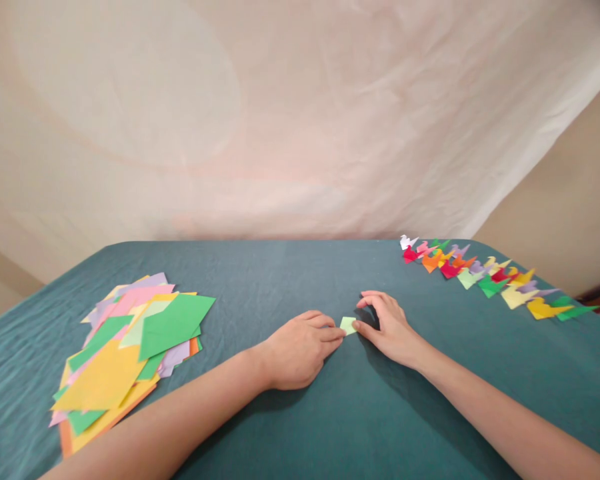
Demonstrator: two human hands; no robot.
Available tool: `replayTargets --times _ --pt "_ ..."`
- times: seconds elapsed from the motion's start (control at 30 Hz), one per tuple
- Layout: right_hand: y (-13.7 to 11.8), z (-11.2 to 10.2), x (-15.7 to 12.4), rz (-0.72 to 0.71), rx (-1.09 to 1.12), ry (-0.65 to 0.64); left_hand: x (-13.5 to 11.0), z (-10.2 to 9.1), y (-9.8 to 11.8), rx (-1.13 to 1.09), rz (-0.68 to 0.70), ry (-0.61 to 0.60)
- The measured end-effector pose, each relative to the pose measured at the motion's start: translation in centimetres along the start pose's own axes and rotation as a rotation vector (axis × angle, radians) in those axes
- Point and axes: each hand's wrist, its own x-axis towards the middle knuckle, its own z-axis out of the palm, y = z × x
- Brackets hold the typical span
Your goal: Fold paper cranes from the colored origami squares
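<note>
A small folded piece of light green paper (349, 325) lies on the teal cloth in front of me. My left hand (303, 348) comes from the left, palm down, its fingers close together and their tips holding the paper's left edge against the table. On the other side, my right hand (386, 328) has its thumb at the paper's right edge. Its index and other fingers curve above and apart from the thumb, with a gap between them. The paper's left corner is partly hidden under my left fingertips.
A loose pile of coloured paper sheets (105, 377) spreads over the left of the table (275, 280). Rows of small folded paper birds (493, 285) stand along the right side. A pale cloth (300, 120) hangs behind the table's far edge.
</note>
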Motion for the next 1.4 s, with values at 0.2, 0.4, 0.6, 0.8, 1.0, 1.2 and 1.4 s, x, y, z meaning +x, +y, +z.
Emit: replayTargets --times 0.2,0.4,0.6,0.8,1.0,1.2,1.4 --pt "-1.3 -1.5 -0.7 -0.221 0.005 -0.039 0.1 0.0 0.0 0.009 0.002 0.015" --pt "-3.0 -2.4 -1.6 -0.433 -0.333 -0.108 0.2 -0.1 0.2 0.025 0.001 0.014" --pt "-3.7 -2.4 -1.7 -0.434 -0.429 -0.133 0.3 -0.4 0.4 0.049 -0.008 -0.018" --pt "-3.6 -2.5 -1.6 -0.422 -0.424 -0.168 0.2 -0.7 0.5 0.086 0.008 -0.035" --pt "-3.5 -2.6 -1.7 -0.437 -0.412 -0.2 0.1 -1.5 1.0 0.075 0.024 -0.042" --pt "-3.5 -3.1 -1.6 -0.452 -0.416 -0.225 0.1 -1.7 1.3 0.098 0.014 -0.049" --pt "-3.5 -2.9 -1.7 -0.48 -0.429 -0.205 -0.1 -1.7 1.2 0.095 0.01 -0.058"
